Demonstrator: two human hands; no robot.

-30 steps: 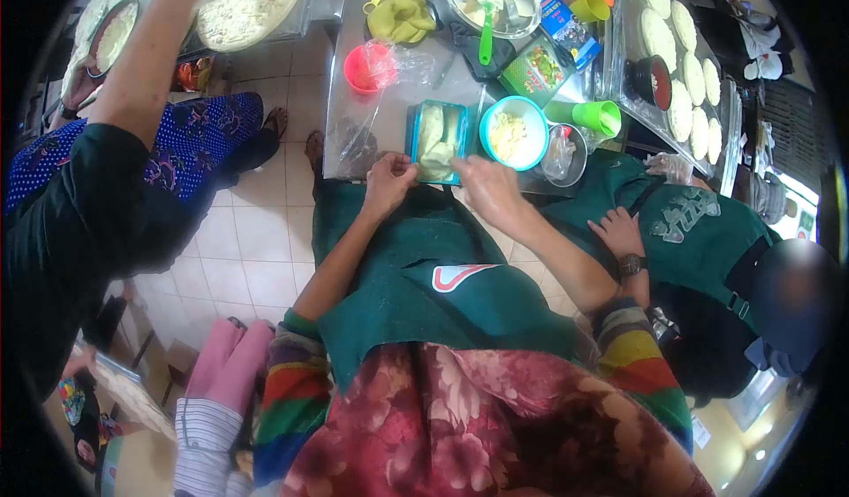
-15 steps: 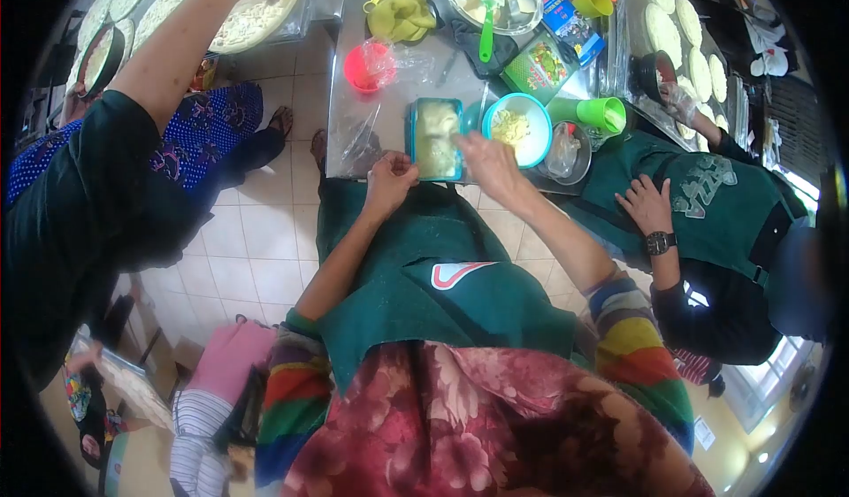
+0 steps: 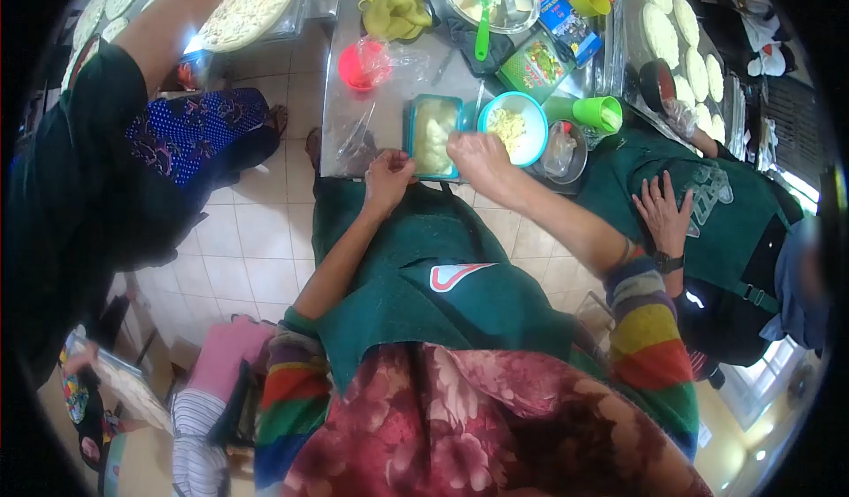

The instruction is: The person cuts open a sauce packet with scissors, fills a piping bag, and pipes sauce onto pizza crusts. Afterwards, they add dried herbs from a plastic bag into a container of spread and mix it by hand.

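A teal rectangular tub (image 3: 413, 130) stands at the near table edge, with pale, soft-looking food (image 3: 433, 134) inside. My left hand (image 3: 387, 181) is closed in a pinch beside the tub's near left corner; whether anything is between its fingertips cannot be made out. Over the tub's right side my right hand (image 3: 479, 159) is closed, knuckles up, and its fingertips are hidden. Just right of it sits a teal-rimmed white bowl (image 3: 533, 139) with pale yellow shreds (image 3: 506, 130).
Behind are a pink cup (image 3: 358, 65), a mixing bowl (image 3: 449, 2) with a green spatula (image 3: 482, 33), and a green packet (image 3: 537, 65). A green cup (image 3: 597, 114) lies to the right. Co-workers in green stand at both sides, near flat dough rounds (image 3: 659, 33).
My right hand has moved slightly left and down and its fingers are more closed. My left hand stays by the tub. The left co-worker's arm has shifted left.
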